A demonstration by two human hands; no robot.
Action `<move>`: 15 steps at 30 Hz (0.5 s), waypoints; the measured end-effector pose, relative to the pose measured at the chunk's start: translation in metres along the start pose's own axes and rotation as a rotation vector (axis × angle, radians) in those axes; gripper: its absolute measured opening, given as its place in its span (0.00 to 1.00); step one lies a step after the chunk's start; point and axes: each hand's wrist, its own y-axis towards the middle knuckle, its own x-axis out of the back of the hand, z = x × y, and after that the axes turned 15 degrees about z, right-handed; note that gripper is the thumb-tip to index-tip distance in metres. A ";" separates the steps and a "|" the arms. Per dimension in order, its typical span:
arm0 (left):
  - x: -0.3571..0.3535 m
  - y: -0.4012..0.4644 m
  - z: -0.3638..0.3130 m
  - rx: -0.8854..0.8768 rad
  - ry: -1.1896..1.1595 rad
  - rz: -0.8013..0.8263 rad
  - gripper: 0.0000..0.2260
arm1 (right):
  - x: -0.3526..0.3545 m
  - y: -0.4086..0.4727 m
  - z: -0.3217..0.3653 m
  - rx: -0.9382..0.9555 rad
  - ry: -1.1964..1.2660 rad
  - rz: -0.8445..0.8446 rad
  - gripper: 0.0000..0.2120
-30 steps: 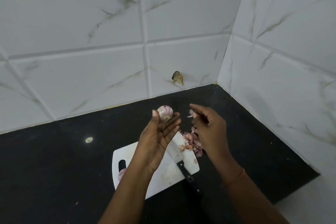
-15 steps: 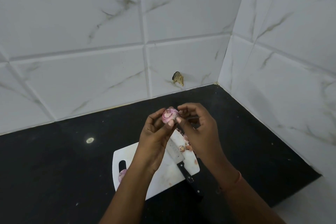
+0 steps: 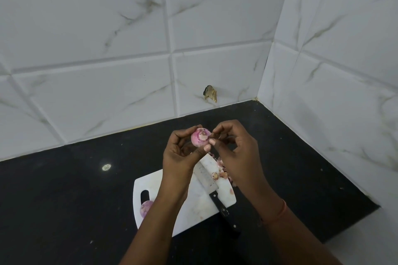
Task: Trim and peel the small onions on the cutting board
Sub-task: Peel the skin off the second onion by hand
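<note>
My left hand (image 3: 183, 153) holds a small pink onion (image 3: 200, 137) up in its fingertips above the white cutting board (image 3: 193, 206). My right hand (image 3: 234, 150) pinches at the onion's right side with thumb and forefinger. A second small onion (image 3: 145, 207) lies on the board's left end, partly hidden by my left forearm. A knife with a black handle (image 3: 224, 211) rests across the board, blade toward the far edge. A heap of pink onion skins (image 3: 224, 173) sits at the board's far right, partly behind my right hand.
The board lies on a black countertop (image 3: 64, 200) in a corner of white marble-look tiled walls (image 3: 107, 49). A small white speck (image 3: 106, 167) lies on the counter to the left. A brownish scrap (image 3: 210, 93) sticks to the back wall.
My right hand, which held a bit of skin apart from the onion, has come back to it and now pinches its right side. My left hand's fingers have curled round the onion.
</note>
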 end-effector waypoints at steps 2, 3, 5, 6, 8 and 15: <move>0.000 0.000 -0.001 -0.003 0.042 0.003 0.22 | 0.001 0.001 -0.001 -0.010 -0.020 -0.002 0.11; 0.000 0.000 -0.001 -0.006 0.068 0.006 0.22 | 0.001 0.002 -0.002 -0.021 -0.027 0.003 0.12; -0.001 0.000 -0.001 -0.015 0.116 0.010 0.21 | 0.002 0.003 -0.004 -0.044 -0.034 0.031 0.14; -0.002 0.000 -0.001 -0.019 0.140 0.009 0.20 | 0.001 0.004 -0.005 -0.050 -0.037 0.046 0.15; -0.003 0.000 0.001 -0.032 0.180 0.000 0.20 | -0.002 0.005 -0.008 -0.047 -0.034 0.061 0.18; -0.006 -0.001 0.004 -0.006 0.131 -0.036 0.20 | -0.013 0.002 -0.014 0.029 -0.133 0.062 0.15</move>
